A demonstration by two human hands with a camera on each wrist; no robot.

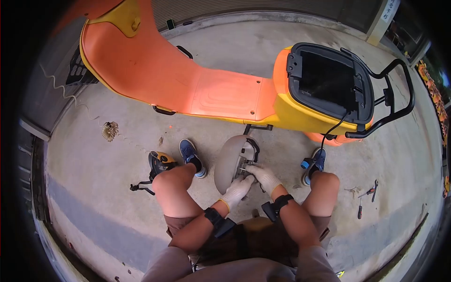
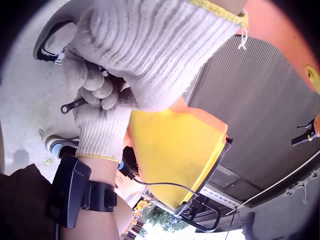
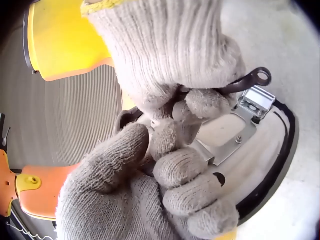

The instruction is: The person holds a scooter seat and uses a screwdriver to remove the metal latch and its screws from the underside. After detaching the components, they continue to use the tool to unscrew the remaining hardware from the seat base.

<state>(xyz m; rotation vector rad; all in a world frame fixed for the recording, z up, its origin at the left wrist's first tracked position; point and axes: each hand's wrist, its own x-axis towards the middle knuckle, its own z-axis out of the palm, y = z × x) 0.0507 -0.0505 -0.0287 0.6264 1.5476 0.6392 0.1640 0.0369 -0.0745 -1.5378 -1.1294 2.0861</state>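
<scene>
A scooter seat [image 1: 226,162] stands on the ground between the person's feet, its underside, with a metal bracket [image 3: 232,142], partly showing. White knitted gloves cover both hands. The right hand [image 1: 264,177] grips a dark ring-end wrench [image 3: 247,82] in curled fingers, its ring sticking out beyond the hand near the silvery hinge [image 3: 257,100]. Close against the right fingertips, the left hand [image 1: 238,190] has its fingers curled and its thumb near the forefinger. I cannot tell what the left fingers hold; their contact point is hidden by the gloves.
Ahead stands an orange and yellow scooter [image 1: 235,94] with an uncovered seat compartment [image 1: 324,77]. A cable with a blue connector [image 1: 306,162] hangs from it. Pliers [image 1: 372,189] and a screwdriver [image 1: 360,209] lie at right; a coiled cord [image 1: 110,131] lies at left.
</scene>
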